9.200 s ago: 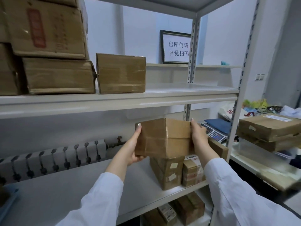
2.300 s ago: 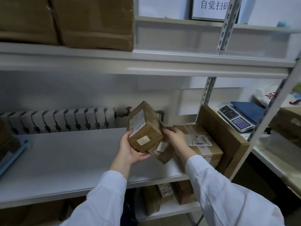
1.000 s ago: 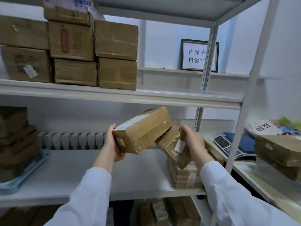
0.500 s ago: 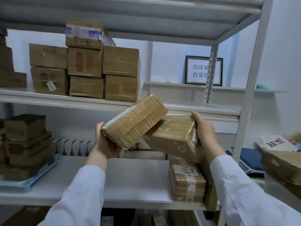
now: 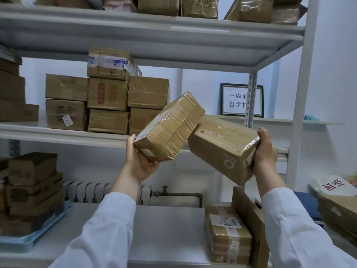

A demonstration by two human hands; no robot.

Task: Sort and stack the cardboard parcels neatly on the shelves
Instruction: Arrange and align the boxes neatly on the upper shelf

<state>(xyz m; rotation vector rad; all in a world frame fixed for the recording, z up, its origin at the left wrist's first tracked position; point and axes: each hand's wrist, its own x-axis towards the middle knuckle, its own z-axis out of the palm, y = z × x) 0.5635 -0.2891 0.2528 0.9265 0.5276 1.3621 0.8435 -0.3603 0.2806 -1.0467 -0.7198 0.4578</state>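
My left hand (image 5: 140,161) grips a taped cardboard parcel (image 5: 170,128), tilted up to the right. My right hand (image 5: 265,153) holds a second, larger parcel (image 5: 222,147) by its right end, tilted down to the right. The two parcels touch at their inner corners, level with the front edge of the middle shelf (image 5: 77,136). Behind them on that shelf stands a neat stack of parcels (image 5: 108,99), several boxes wide and up to three high. To its right the middle shelf is bare.
The lower shelf (image 5: 164,229) carries a small pile of labelled parcels (image 5: 228,235) with a flat carton (image 5: 251,219) leaning beside it, and dark boxes on a blue tray (image 5: 31,190) at left. More parcels crowd the top shelf (image 5: 173,29). A framed sign (image 5: 236,99) hangs behind the upright.
Both hands have lifted the two parcels from the lower shelf up to middle-shelf height. My view has tilted upward, bringing the top shelf into sight.
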